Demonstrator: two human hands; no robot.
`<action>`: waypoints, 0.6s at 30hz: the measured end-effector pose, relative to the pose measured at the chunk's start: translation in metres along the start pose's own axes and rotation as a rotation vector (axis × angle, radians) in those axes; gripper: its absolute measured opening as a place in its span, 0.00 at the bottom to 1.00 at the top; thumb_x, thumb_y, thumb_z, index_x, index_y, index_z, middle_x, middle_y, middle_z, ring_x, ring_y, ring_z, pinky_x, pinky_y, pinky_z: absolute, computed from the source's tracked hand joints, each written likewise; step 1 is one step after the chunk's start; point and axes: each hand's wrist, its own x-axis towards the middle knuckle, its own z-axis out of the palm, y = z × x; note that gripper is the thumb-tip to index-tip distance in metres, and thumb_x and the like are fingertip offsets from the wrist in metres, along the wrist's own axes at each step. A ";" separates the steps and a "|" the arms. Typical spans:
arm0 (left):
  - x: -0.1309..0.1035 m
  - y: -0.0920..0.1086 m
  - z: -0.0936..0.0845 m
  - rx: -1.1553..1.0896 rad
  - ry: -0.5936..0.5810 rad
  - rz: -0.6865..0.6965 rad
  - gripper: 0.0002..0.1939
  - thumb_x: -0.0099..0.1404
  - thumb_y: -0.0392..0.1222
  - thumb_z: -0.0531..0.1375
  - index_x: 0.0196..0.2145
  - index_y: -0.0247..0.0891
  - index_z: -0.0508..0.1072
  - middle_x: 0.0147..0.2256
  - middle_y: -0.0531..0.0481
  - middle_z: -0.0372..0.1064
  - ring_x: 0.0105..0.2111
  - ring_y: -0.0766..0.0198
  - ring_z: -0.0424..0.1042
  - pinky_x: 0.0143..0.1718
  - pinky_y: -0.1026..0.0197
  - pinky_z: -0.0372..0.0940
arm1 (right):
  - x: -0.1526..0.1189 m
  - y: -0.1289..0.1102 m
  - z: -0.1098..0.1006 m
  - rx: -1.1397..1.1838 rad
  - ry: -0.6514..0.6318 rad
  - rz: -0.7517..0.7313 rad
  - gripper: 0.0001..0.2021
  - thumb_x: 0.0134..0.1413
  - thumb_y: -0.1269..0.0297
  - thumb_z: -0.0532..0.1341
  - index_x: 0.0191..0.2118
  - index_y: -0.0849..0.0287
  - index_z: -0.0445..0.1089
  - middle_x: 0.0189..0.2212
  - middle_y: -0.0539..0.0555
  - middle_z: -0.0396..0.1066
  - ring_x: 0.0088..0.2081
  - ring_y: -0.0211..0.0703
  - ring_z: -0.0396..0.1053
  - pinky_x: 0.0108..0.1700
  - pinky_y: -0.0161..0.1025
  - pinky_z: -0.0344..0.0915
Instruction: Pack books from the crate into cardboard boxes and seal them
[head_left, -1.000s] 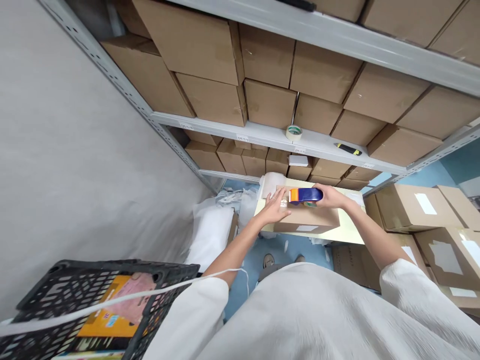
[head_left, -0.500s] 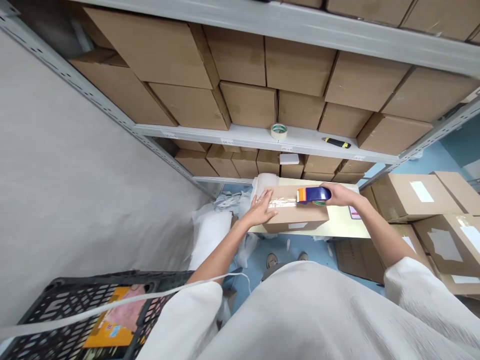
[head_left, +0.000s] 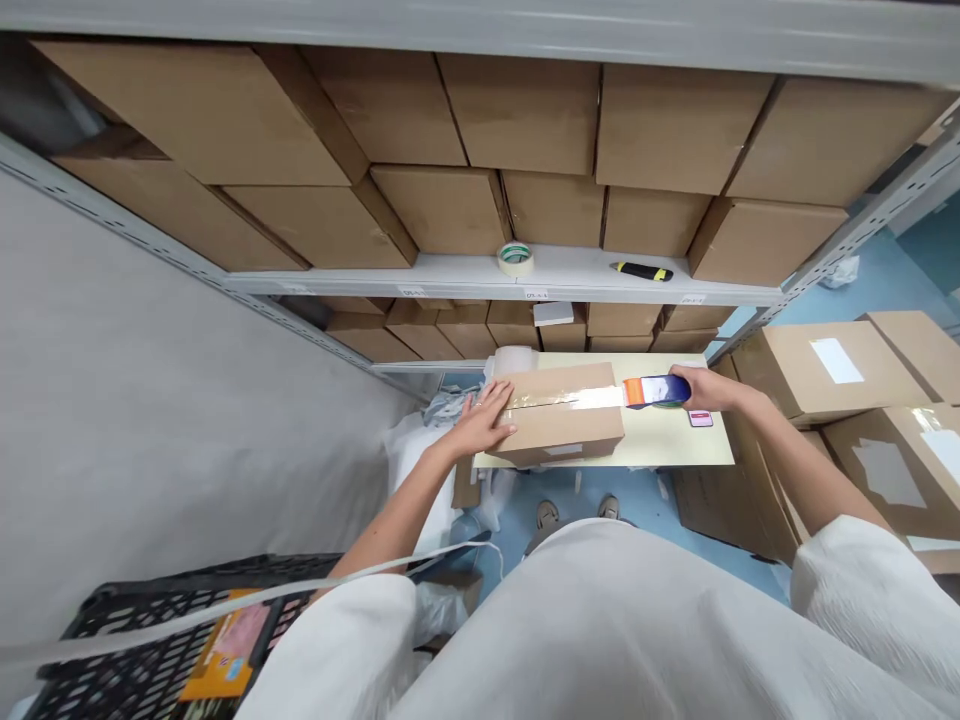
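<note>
A closed cardboard box (head_left: pixel 555 430) lies on a pale yellow table (head_left: pixel 667 440). Clear tape runs along the seam on its top. My left hand (head_left: pixel 485 420) rests spread on the left end of the box top. My right hand (head_left: pixel 705 388) grips a blue and orange tape dispenser (head_left: pixel 656 390) just past the box's right edge. A strip of tape stretches from the box to the orange end of the dispenser. Behind my right hand's wrist side, a phone (head_left: pixel 700 419) lies on the table.
A shelf (head_left: pixel 465 275) packed with cardboard boxes stands ahead, holding a tape roll (head_left: pixel 515 259) and a black-yellow cutter (head_left: pixel 642 271). More boxes (head_left: pixel 817 370) are stacked at right. A black crate (head_left: pixel 112 625) is at lower left, with a white cable (head_left: pixel 300 587) crossing above it.
The dispenser in my right hand has moved right, from over the box to beyond its right edge, and the tape strip is longer. The box and my left hand appear farther left.
</note>
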 end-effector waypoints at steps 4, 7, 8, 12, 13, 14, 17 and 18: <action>-0.002 0.002 -0.005 0.015 -0.038 -0.017 0.49 0.70 0.55 0.61 0.82 0.47 0.48 0.81 0.40 0.42 0.81 0.37 0.37 0.76 0.25 0.35 | -0.008 0.036 -0.006 0.037 0.007 0.023 0.18 0.45 0.59 0.72 0.40 0.51 0.66 0.36 0.52 0.77 0.36 0.49 0.72 0.37 0.39 0.64; -0.001 0.003 -0.005 0.014 -0.047 -0.029 0.48 0.70 0.55 0.60 0.82 0.46 0.47 0.81 0.40 0.41 0.81 0.36 0.36 0.76 0.25 0.36 | -0.008 0.054 -0.002 0.031 -0.008 0.009 0.18 0.45 0.61 0.71 0.41 0.51 0.66 0.37 0.52 0.77 0.36 0.49 0.73 0.37 0.39 0.64; 0.000 0.004 -0.005 0.014 -0.046 -0.032 0.48 0.70 0.55 0.60 0.82 0.46 0.47 0.81 0.40 0.41 0.81 0.36 0.36 0.76 0.25 0.36 | -0.006 0.057 0.001 0.024 -0.015 0.005 0.18 0.45 0.63 0.71 0.42 0.51 0.67 0.37 0.52 0.77 0.37 0.49 0.73 0.37 0.38 0.64; 0.003 0.005 -0.005 0.019 -0.028 -0.028 0.50 0.69 0.54 0.61 0.82 0.46 0.48 0.80 0.40 0.44 0.81 0.37 0.37 0.76 0.28 0.41 | 0.006 0.057 0.015 -0.025 -0.027 -0.005 0.17 0.47 0.68 0.70 0.43 0.52 0.68 0.39 0.54 0.78 0.39 0.50 0.75 0.38 0.38 0.64; 0.004 0.005 -0.005 0.019 -0.025 -0.030 0.50 0.68 0.54 0.62 0.82 0.47 0.48 0.80 0.40 0.45 0.81 0.37 0.37 0.76 0.28 0.42 | 0.009 0.054 0.019 -0.052 -0.028 -0.012 0.17 0.47 0.69 0.70 0.43 0.52 0.68 0.40 0.55 0.79 0.40 0.51 0.75 0.39 0.38 0.64; 0.005 0.005 -0.005 0.016 -0.022 -0.031 0.50 0.68 0.54 0.62 0.81 0.47 0.49 0.80 0.40 0.45 0.81 0.37 0.37 0.76 0.28 0.43 | 0.013 0.050 0.023 -0.084 -0.031 -0.019 0.17 0.47 0.69 0.70 0.44 0.53 0.69 0.41 0.56 0.79 0.40 0.51 0.75 0.39 0.38 0.64; 0.008 0.008 -0.004 -0.008 -0.012 -0.018 0.49 0.66 0.53 0.63 0.81 0.45 0.52 0.80 0.40 0.44 0.81 0.38 0.37 0.77 0.32 0.46 | 0.028 0.034 0.032 -0.167 -0.052 -0.027 0.18 0.48 0.69 0.71 0.46 0.53 0.71 0.44 0.58 0.80 0.43 0.54 0.77 0.39 0.39 0.63; 0.009 0.009 -0.004 -0.019 -0.005 -0.011 0.49 0.66 0.52 0.64 0.80 0.44 0.54 0.80 0.40 0.44 0.81 0.38 0.37 0.77 0.34 0.46 | 0.034 0.029 0.034 -0.184 -0.060 -0.023 0.19 0.48 0.68 0.72 0.47 0.53 0.72 0.45 0.59 0.80 0.43 0.55 0.77 0.38 0.39 0.63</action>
